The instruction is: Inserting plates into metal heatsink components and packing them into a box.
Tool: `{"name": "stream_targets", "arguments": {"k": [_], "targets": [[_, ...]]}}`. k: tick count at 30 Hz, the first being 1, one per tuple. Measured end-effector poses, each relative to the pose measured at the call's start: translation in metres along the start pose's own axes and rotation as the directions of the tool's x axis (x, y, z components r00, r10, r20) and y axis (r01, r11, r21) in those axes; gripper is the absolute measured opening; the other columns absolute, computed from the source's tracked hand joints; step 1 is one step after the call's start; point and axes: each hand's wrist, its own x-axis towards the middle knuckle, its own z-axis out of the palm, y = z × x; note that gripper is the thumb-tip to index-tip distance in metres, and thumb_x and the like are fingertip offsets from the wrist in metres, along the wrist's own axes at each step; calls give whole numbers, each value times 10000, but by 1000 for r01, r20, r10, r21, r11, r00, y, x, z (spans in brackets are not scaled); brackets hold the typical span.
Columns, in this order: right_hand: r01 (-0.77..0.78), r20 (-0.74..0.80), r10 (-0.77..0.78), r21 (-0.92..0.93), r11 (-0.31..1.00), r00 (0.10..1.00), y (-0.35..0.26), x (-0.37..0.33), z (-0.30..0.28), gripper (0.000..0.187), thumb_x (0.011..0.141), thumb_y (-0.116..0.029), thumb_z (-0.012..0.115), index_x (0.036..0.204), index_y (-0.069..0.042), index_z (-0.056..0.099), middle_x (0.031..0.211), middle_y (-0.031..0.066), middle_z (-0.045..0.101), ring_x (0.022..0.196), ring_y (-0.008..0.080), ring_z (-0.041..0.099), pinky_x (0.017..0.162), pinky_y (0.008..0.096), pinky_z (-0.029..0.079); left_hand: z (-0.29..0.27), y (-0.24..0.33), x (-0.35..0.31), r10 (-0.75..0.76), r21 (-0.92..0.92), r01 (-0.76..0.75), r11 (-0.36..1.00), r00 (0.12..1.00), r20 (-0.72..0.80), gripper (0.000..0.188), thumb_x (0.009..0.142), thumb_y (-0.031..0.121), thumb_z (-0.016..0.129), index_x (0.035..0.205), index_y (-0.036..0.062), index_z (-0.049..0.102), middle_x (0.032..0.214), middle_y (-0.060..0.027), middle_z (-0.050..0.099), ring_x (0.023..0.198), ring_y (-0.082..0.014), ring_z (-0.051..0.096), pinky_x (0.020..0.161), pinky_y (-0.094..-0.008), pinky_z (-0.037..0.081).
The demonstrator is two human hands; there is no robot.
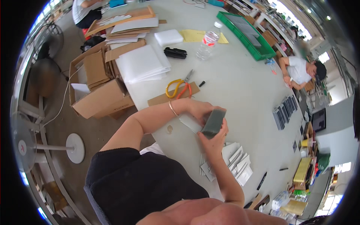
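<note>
A dark grey-green rectangular block [215, 123], perhaps a stack of thin plates, is held up over the table's near part. My right hand [214, 144] grips its lower end, with the thumb on one side and the fingers round the other. My left hand [198, 111] is closed at its upper left side; some of its fingers are hidden behind the block. Beneath the hands lies a flat white piece [190, 123]. A pile of white cards or small envelopes [240, 163] lies beside my right forearm. Orange-and-yellow-handled scissors [180, 85] rest on a cardboard strip [157, 99] beyond my left hand.
Foam sheets [142, 63], a black case [175, 53], a water bottle [208, 42] and a green crate [245, 35] stand farther back. Dark plates [285, 111] lie in rows at right, near a seated person [300, 71]. Cardboard boxes [99, 95] and a fan [23, 147] stand left.
</note>
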Motion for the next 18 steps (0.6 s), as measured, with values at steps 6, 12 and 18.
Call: {"name": "stream_targets", "arguments": {"k": [6, 12, 18], "targets": [[-2, 48, 2, -3, 1000, 999, -7, 6, -10, 935, 639, -119, 744, 1401, -18, 211, 1317, 225, 361, 1212, 386, 370, 1011, 434, 334, 4, -9, 0, 17, -74, -15, 997, 1000, 22, 1035, 637, 57, 771, 1462, 105, 148, 1279, -142, 518, 1192, -276, 496, 1011, -360, 371], [-46, 205, 44, 9, 999, 978, 22, 31, -38, 902, 647, -90, 700, 1414, -63, 225, 1303, 194, 455, 1142, 346, 500, 955, 402, 409, 12, 1, 5, -129, -96, 116, 989, 980, -150, 1007, 657, 42, 761, 1452, 67, 144, 1294, -165, 476, 1188, -283, 481, 1006, -353, 382], [79, 351, -101, 78, 994, 931, 59, 71, -67, 894, 656, -28, 674, 1423, -114, 223, 1246, 162, 533, 1106, 291, 561, 915, 360, 448, 19, -26, 22, 44, 141, 14, 990, 914, -404, 844, 600, 164, 824, 1325, 71, 403, 1152, -146, 478, 1095, -302, 484, 952, -355, 406]]}}
